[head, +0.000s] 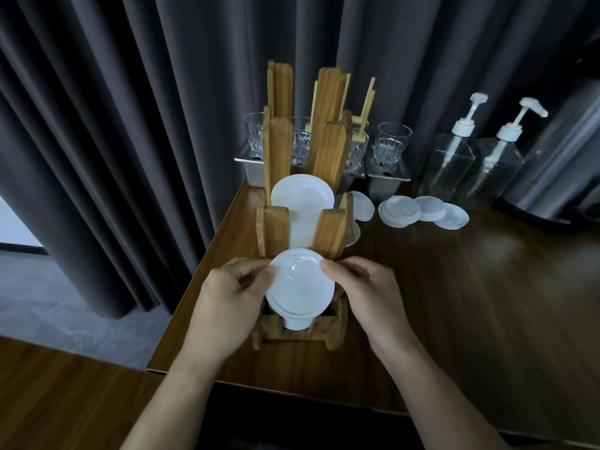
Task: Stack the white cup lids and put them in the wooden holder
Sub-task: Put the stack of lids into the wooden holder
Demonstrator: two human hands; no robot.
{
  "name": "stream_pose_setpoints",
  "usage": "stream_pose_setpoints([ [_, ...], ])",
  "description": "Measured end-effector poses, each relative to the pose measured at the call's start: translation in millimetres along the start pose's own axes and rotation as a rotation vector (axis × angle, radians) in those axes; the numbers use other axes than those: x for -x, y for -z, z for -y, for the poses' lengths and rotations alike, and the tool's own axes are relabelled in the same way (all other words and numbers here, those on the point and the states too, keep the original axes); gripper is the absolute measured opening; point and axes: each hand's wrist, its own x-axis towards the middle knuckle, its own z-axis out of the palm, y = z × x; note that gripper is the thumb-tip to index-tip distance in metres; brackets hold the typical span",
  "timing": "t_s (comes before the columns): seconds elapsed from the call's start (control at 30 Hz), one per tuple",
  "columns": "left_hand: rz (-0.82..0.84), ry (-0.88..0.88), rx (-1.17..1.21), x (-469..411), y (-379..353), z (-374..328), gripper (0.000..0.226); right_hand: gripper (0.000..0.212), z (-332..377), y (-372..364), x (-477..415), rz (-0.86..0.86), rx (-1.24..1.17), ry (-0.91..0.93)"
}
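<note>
Both hands are apart with one white lid (pixel 300 284) between them. The left hand (pixel 227 297) pinches the lid's left rim with thumb and curled fingers. The right hand (pixel 367 293) pinches the right rim, its thumb tip lying on the upper edge. The lid is tilted, top face toward the camera, with a small sip hole near its far edge. I cannot tell whether it is a single lid or the top of a small stack.

The lid sits directly over the nearest compartment of the wooden holder (pixel 331 235), whose low front frame shows just below the hands. Under the held lid, a white rounded piece (pixel 297 323) shows inside that compartment. It is too hidden to tell what it is.

Just beyond the hands, past two upright posts, a stack of lids (pixel 302 193) stands in the holder's next compartment. Taller wooden posts rise further back.

Beyond the right hand, more lids (pixel 362 204) lie just beside the holder's right wall. Further to the right, three loose lids (pixel 422 209) overlap on the dark wooden surface (pixel 487 287).

Far from both hands, at the back edge, clear glasses (pixel 389 142) stand on metal containers (pixel 386 180). Two clear pump bottles (pixel 454 164) stand to the right of them. A dark pleated curtain (pixel 130 125) hangs behind everything and off to the left of the left hand.
</note>
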Motion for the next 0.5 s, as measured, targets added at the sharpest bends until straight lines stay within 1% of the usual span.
stream_pose_setpoints([
  [0.1, -0.010, -0.008, -0.001, 1, -1, 0, 0.015, 0.023, 0, 0, 0, -0.019, 0.015, 0.008],
  [0.3, -0.007, -0.019, -0.062, -1, -3, 1, 0.016, 0.017, -3, 1, 2, -0.013, 0.045, 0.055],
  [0.5, -0.026, -0.022, -0.090, -3, -5, 2, 0.019, 0.020, -11, -4, 1, -0.044, 0.021, 0.044],
])
